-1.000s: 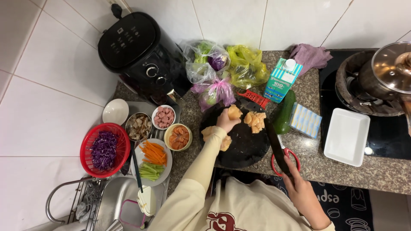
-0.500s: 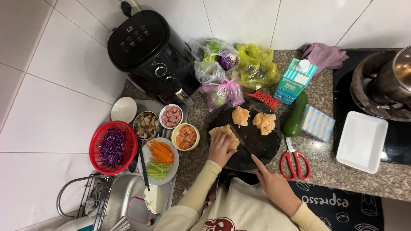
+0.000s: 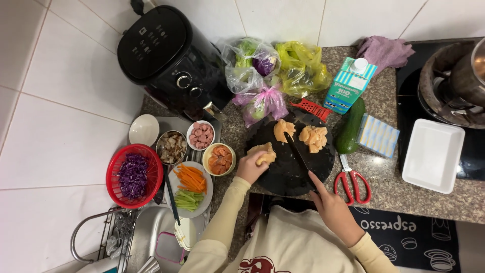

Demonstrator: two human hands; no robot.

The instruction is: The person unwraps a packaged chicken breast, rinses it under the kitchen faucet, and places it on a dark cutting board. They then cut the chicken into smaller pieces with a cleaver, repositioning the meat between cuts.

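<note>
Fingers of the left hand (image 3: 251, 166) curl over a chicken piece (image 3: 262, 152) on the black board (image 3: 283, 177); the right hand (image 3: 331, 205) grips a knife (image 3: 297, 154). Cut chunks (image 3: 313, 138) lie piled nearby, another piece (image 3: 283, 129) seemingly uncut.

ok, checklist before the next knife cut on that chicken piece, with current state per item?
1. Left hand pins the chicken piece on the black cutting board: ok.
2. Right hand grips the knife: ok.
3. Blade lies apart from the left fingers: ok.
4. Cut chicken chunks lie beyond the blade: ok.
5. Red scissors lie off the board: ok.
6. Blade edge touching the meat: cannot tell.
</note>
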